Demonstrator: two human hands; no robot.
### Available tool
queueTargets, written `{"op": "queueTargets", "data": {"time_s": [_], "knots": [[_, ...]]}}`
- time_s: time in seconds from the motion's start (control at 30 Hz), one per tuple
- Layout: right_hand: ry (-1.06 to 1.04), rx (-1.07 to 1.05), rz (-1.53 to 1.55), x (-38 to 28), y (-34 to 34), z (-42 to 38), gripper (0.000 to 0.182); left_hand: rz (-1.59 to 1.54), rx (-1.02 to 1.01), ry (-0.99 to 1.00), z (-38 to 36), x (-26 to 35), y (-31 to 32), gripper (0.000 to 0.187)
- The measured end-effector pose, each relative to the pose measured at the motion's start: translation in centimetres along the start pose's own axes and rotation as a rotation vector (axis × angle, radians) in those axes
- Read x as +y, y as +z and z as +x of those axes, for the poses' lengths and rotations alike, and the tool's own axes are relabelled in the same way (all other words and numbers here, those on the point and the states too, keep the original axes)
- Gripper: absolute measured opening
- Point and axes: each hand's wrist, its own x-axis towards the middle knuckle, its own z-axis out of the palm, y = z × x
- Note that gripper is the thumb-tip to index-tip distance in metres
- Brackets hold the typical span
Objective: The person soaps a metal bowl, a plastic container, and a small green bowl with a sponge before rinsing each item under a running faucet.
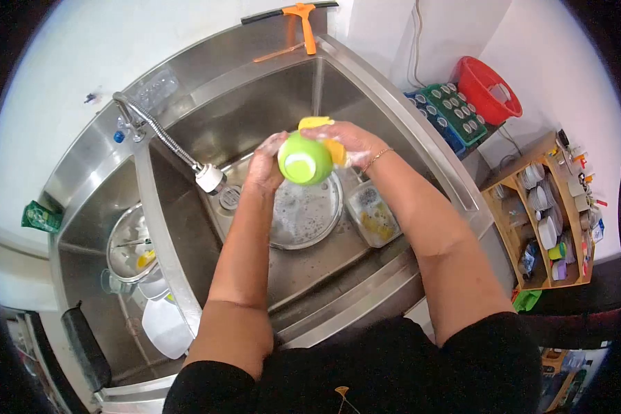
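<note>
My left hand [265, 163] grips the left side of a lime-green cup or small bowl [305, 160], its pale base facing me. On the right side, my right hand [355, 141] presses a yellow sponge [335, 150] against it. Suds cover the fingers of both hands. Below them, in the large steel basin, lies a round metal tray or lid [307, 214] with foamy water. To its right stands a clear container [372, 215] with suds and something yellow inside.
A hose faucet [172, 146] reaches over the basin from the left. The left basin [93, 241] holds a metal bowl [121, 259], a glass and white dishes [164, 328]. An orange squeegee [305, 27] lies behind. At right are a red tub [483, 90] and a wooden dish shelf [514, 238].
</note>
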Motion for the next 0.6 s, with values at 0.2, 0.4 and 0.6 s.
{"op": "queueTargets", "data": {"time_s": [0.2, 0.4, 0.6], "knots": [[-0.141, 0.553, 0.020, 3.3, 0.0, 2.8, 0.015, 0.299, 0.356, 0.108, 0.7, -3.3, 1.3, 0.039], [-0.182, 0.330, -0.005, 5.2, 2.4, 3.2, 0.016, -0.292, 0.098, 0.034, 0.0, -3.7, 0.9, 0.033], [-0.093, 0.455, -1.438, 3.2, 1.3, 1.5, 0.041, -0.289, 0.104, -0.087, -1.0, -2.6, 1.7, 0.040]]}}
